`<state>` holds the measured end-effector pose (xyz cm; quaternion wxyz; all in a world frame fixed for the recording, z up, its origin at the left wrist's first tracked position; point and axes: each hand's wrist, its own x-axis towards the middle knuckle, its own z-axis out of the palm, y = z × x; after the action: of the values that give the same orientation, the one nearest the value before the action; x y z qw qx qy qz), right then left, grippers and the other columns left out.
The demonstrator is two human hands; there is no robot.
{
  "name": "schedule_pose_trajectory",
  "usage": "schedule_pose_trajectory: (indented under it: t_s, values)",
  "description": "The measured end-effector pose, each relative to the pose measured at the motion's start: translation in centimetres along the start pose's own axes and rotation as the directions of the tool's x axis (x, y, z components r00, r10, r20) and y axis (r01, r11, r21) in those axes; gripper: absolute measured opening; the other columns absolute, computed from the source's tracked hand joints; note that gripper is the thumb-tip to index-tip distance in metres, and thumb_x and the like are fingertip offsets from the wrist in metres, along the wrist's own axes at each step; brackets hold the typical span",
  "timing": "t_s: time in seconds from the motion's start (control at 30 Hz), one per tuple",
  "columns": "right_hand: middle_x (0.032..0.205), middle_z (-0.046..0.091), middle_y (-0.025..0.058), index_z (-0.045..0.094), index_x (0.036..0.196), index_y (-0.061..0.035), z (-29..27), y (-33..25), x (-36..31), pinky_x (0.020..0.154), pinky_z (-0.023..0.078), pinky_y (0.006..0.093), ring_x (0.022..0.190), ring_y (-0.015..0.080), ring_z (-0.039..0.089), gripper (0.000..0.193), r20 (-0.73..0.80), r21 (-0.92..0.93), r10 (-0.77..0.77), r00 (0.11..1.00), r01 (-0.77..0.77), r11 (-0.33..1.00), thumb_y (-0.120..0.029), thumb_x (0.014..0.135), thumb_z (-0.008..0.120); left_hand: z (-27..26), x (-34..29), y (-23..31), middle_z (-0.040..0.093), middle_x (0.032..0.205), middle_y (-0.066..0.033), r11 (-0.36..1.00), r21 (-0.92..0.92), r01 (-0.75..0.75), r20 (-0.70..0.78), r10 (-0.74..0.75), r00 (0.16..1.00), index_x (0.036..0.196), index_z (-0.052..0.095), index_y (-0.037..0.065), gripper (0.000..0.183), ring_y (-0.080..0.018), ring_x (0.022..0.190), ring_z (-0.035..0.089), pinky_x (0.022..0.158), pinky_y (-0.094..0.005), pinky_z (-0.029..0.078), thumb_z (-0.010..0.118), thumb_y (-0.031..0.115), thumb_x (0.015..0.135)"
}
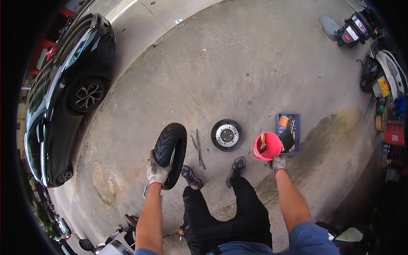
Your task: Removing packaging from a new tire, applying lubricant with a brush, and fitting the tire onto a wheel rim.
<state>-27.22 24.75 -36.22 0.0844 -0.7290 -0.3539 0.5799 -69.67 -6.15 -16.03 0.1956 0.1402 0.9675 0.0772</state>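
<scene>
In my gloved left hand (158, 171) is a black scooter tyre (166, 142), held upright by its tread and sidewall. My right hand (278, 163), also in a grey work glove, grips the rim of a pink bucket (272, 145). A brush with a wooden handle (263, 141) leans inside the bucket. Between my hands, a wheel rim (227, 135) with a brake disc lies flat on the concrete. Two long metal bars (197, 148) rest on the ground just right of the tyre.
A blue crate (296, 144) of tools and packages sits beside the bucket. My shoes (193, 177) stand close behind the rim. A black car (63, 97) is parked at the left. Scooters (357, 32) and a red box (394, 134) line the right side.
</scene>
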Motion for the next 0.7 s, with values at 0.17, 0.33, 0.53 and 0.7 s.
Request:
schedule_pose_trajectory:
  t_s: [0.17, 0.33, 0.53, 0.7]
  values:
    - [0.069, 0.065, 0.0105, 0.059, 0.102, -0.0011, 9.8, -0.8, 12.0, 0.047, 0.049, 0.0354, 0.051, 0.021, 0.061, 0.024, -0.134, -0.073, -0.057, 0.989, 0.047, 0.996, -0.019, 0.086, 0.056, 12.2, 16.9, 7.0, 0.056, 0.127, -0.0299, 0.955, -0.04, -0.294, 0.02, 0.295, 0.955, 0.151, 0.03, 0.008, 0.107, -0.0441, 0.115, 0.059, 0.1, -0.0456, 0.05, 0.082, 0.025, 0.059]
    - [0.063, 0.061, 0.0107, 0.059, 0.093, 0.0017, 15.8, -0.8, 24.7, 0.041, 0.044, 0.0329, 0.045, 0.0192, 0.056, 0.022, -0.196, -0.05, -0.185, 0.963, 0.179, 0.983, -0.02, 0.09, 0.055, 21.9, 27.7, 13.7, 0.058, 0.126, -0.0292, 0.897, -0.097, -0.432, 0.109, 0.441, 0.891, 0.149, 0.033, 0.005, 0.104, -0.0414, 0.114, 0.061, 0.099, -0.0432, 0.049, 0.08, 0.026, 0.058]
    - [0.07, 0.065, 0.0148, 0.062, 0.104, 0.0036, 17.9, -3.0, 37.1, 0.046, 0.049, 0.0356, 0.051, 0.0231, 0.062, 0.031, -0.234, -0.144, -0.329, 0.915, 0.302, 0.942, -0.018, 0.082, 0.056, 26.4, 30.6, 16.2, 0.059, 0.125, -0.0288, 0.756, -0.066, -0.651, -0.045, 0.65, 0.759, 0.147, 0.034, 0.0, 0.1, -0.0409, 0.112, 0.063, 0.1, -0.0451, 0.05, 0.077, 0.031, 0.062]
    - [0.085, 0.068, 0.0249, 0.061, 0.11, 0.0043, 17.5, -3.9, 43.2, 0.06, 0.057, 0.0424, 0.07, 0.0324, 0.071, 0.037, -0.13, -0.301, -0.376, 0.917, 0.325, 0.896, -0.019, 0.082, 0.053, 28.4, 31.0, 16.2, 0.058, 0.131, -0.0274, 0.703, -0.193, -0.684, -0.163, 0.664, 0.729, 0.146, 0.038, -0.002, 0.098, -0.0363, 0.115, 0.062, 0.102, -0.0413, 0.047, 0.078, 0.029, 0.062]
